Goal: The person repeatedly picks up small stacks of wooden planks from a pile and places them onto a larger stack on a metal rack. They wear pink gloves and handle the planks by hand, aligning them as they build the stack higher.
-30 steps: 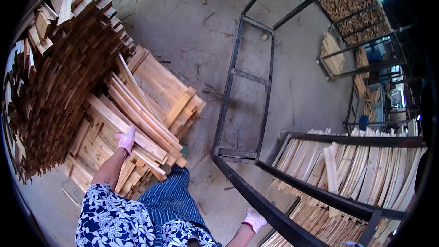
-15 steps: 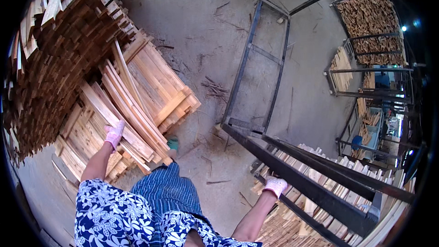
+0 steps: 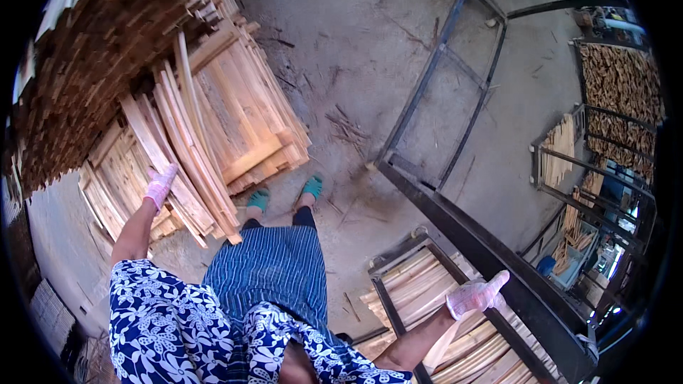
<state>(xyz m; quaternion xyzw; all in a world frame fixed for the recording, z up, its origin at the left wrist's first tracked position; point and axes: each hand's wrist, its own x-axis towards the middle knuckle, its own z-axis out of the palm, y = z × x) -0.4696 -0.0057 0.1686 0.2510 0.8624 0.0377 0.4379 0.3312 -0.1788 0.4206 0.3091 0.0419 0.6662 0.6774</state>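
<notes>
My left hand (image 3: 161, 181), in a pinkish glove, lies at the edge of a long wooden slat (image 3: 147, 130), fingers on its face and thumb to the side. The slat is among several bowed wooden strips (image 3: 191, 146), which rest across stacked wooden boards (image 3: 235, 96). My right hand (image 3: 475, 296), also gloved, is held out with fingers stretched, beside a black metal beam (image 3: 455, 220). Below it, wooden strips (image 3: 420, 281) lie in a black metal rack (image 3: 388, 299). A pale slat (image 3: 448, 341) shows under the right palm; whether the hand touches it I cannot tell.
A tall wood stack (image 3: 92, 78) rises at the left. The open black frame (image 3: 420, 92) stands on the concrete floor (image 3: 341, 43) ahead, with scattered bark and splinters (image 3: 346, 128). More racks of wood (image 3: 615, 92) line the far right. My feet in green footwear (image 3: 311, 186) are beside the boards.
My right hand has moved from the rack's bar to over the strips, near the beam, its fingers now stretched out. My left hand stays on the slat. The view has shifted, showing both feet.
</notes>
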